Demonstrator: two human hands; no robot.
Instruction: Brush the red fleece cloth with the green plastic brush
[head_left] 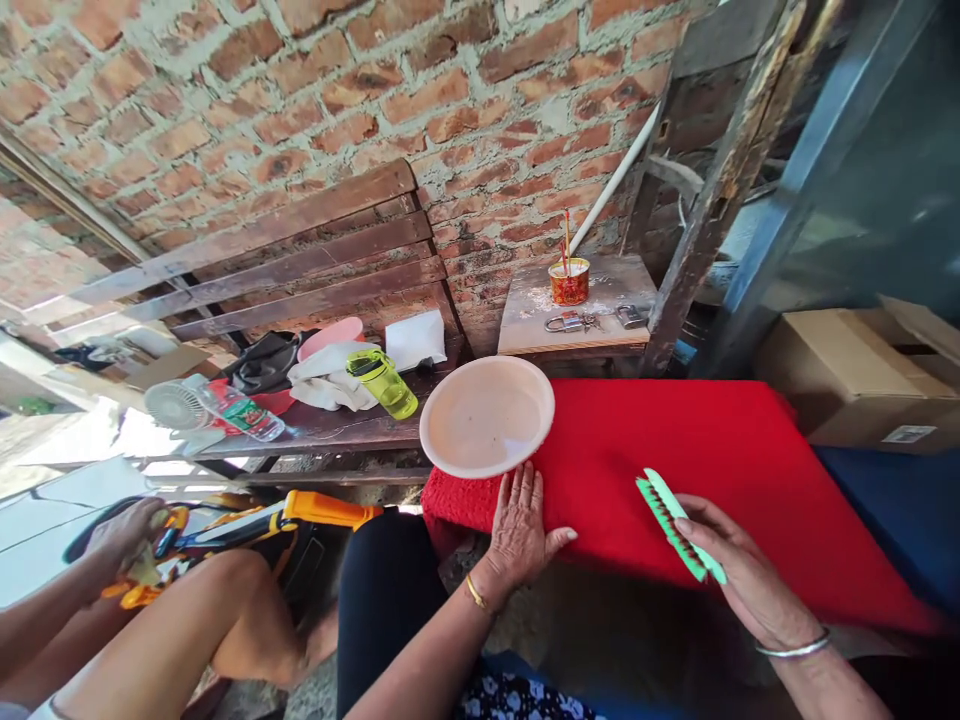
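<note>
My right hand (724, 555) grips a green scrub brush (679, 530) by its back, with the bristles turned to the left. The brush is held over a red cloth (645, 430) spread across a low surface. My left hand (523, 520) rests flat on the near edge of the cloth, fingers stretched and thumb out to the side. Its fingertips reach the rim of a pale pink basin (487, 415), which stands at the cloth's left end. Some clear liquid seems to lie in the basin.
A wooden bench (322, 425) at left bears a yellow-green bottle (384, 383), a clear plastic bottle (247, 412) and a small fan (176, 405). Behind the cloth, a small table (517, 310) carries a red tin (570, 283) and padlocks. A cardboard box (862, 370) stands right. Another person's hand (131, 530) is at left.
</note>
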